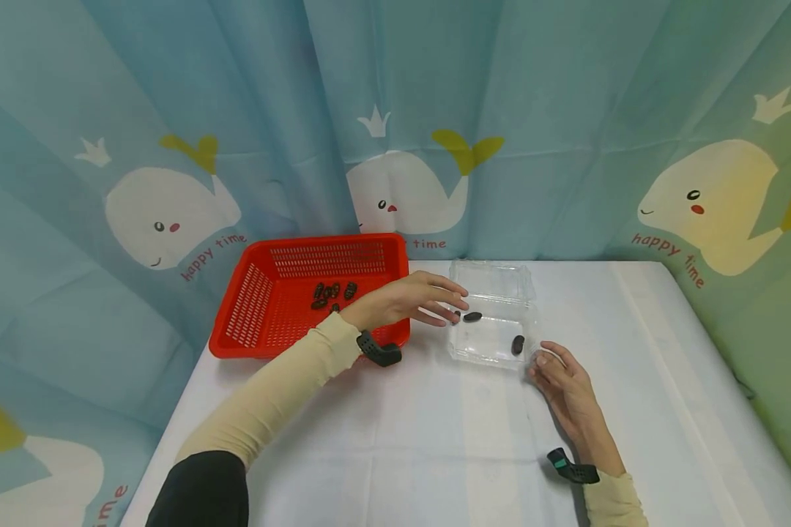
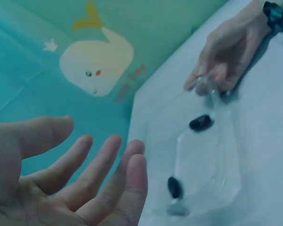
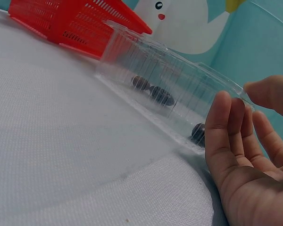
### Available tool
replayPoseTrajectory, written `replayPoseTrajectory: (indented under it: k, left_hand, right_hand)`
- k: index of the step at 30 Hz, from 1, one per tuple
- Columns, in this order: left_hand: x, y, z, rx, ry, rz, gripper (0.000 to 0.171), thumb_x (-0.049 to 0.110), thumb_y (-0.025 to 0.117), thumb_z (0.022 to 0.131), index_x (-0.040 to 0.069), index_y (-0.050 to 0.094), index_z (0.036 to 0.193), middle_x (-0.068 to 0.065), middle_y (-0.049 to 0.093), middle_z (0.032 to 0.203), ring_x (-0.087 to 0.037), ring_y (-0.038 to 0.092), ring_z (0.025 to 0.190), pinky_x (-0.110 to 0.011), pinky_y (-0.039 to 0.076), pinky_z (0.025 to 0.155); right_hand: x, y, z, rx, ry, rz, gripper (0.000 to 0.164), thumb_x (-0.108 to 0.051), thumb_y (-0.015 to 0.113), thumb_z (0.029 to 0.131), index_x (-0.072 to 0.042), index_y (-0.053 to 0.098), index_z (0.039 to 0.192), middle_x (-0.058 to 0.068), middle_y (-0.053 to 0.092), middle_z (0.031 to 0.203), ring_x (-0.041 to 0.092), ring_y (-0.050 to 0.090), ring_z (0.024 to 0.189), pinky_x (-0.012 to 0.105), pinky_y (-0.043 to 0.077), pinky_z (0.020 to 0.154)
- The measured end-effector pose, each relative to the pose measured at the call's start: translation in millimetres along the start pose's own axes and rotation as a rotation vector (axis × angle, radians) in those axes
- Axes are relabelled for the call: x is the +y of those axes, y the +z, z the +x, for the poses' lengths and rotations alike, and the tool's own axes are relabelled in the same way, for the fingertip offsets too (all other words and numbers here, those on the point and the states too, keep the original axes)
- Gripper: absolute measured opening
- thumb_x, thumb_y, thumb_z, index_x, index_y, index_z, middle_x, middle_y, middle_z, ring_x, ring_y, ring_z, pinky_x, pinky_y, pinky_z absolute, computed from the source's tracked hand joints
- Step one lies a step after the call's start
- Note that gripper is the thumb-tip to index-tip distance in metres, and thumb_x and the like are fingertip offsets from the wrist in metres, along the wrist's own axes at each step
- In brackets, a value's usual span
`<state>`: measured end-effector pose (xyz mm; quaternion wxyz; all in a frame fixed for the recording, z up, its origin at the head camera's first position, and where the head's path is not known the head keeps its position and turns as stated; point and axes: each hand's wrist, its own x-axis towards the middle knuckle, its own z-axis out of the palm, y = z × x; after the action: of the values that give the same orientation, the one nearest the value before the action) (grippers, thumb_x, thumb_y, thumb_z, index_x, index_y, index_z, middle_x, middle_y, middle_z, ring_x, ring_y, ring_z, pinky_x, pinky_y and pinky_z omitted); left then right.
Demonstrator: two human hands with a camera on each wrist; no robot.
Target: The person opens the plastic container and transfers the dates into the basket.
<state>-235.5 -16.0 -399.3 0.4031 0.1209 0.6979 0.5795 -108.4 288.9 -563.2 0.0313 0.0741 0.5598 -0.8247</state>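
Note:
A clear plastic clamshell box (image 1: 491, 340) lies on the table with its lid (image 1: 491, 280) folded back. Inside are dark oval pieces, perhaps dates or nuts: one near the right wall (image 1: 517, 345), another near the back left (image 1: 472, 317), and a third beside it, partly hidden by the left fingertips in the head view. My left hand (image 1: 411, 298) hovers at the box's left side, fingers spread and holding nothing. At the opposite side, my right hand (image 3: 250, 155) pinches the box's rim between thumb and fingers.
A red plastic basket (image 1: 237, 311) with several similar dark pieces (image 1: 326, 293) stands left of the box, partly behind my left forearm. White cloth covers the table (image 1: 435, 454). A blue-green curtain (image 1: 554, 88) with whale prints hangs behind the table.

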Motion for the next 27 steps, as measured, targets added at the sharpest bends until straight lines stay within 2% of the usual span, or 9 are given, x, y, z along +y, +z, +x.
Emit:
replayPoseTrajectory:
  k: [7,11,16,22,27]
  left_hand:
    - [-2.6,22.9,16.9,0.010,-0.021,-0.034,0.034,0.018,0.070,0.100,0.009,0.067,0.133,-0.011,0.073,0.128,-0.032,0.071,0.120,-0.041,0.059,0.103]
    - [-6.7,33.5,29.2,0.019,-0.035,-0.052,0.033,0.016,0.070,0.100,0.008,0.069,0.133,-0.007,0.075,0.123,-0.030,0.073,0.115,-0.038,0.061,0.099]
    - [-16.5,45.2,44.9,-0.004,-0.042,-0.072,0.035,0.015,0.067,0.102,0.007,0.068,0.136,-0.004,0.073,0.129,-0.025,0.075,0.111,-0.038,0.060,0.101]
    - [-27.3,55.0,62.3,-0.014,-0.046,-0.091,0.044,0.013,0.068,0.101,0.001,0.061,0.143,-0.003,0.071,0.131,-0.025,0.074,0.110,-0.038,0.059,0.104]
    - [-31.8,59.2,73.3,-0.002,-0.057,-0.140,0.044,0.009,0.067,0.101,-0.002,0.060,0.143,-0.005,0.072,0.128,-0.028,0.074,0.111,-0.039,0.058,0.104]
  right_hand:
    - [-1,0,0,0.014,0.011,-0.013,0.031,-0.006,0.056,0.107,-0.016,0.050,0.135,-0.011,0.067,0.107,0.003,0.068,0.097,0.018,0.058,0.089]
    - [-1,1,0,0.017,0.017,-0.019,0.031,-0.008,0.057,0.107,-0.016,0.050,0.136,-0.011,0.068,0.108,0.003,0.067,0.096,0.018,0.058,0.089]
    - [-1,2,0,0.026,0.028,-0.032,0.035,-0.009,0.057,0.107,-0.012,0.046,0.140,-0.012,0.068,0.108,0.003,0.067,0.096,0.017,0.058,0.088]
    - [0,1,1,0.023,0.023,-0.028,0.031,-0.008,0.056,0.107,-0.016,0.049,0.137,-0.012,0.068,0.108,0.003,0.068,0.096,0.018,0.058,0.089]
    - [-1,0,1,0.010,0.012,-0.006,0.031,-0.007,0.054,0.108,-0.015,0.049,0.137,-0.011,0.068,0.108,0.003,0.068,0.096,0.018,0.058,0.089]
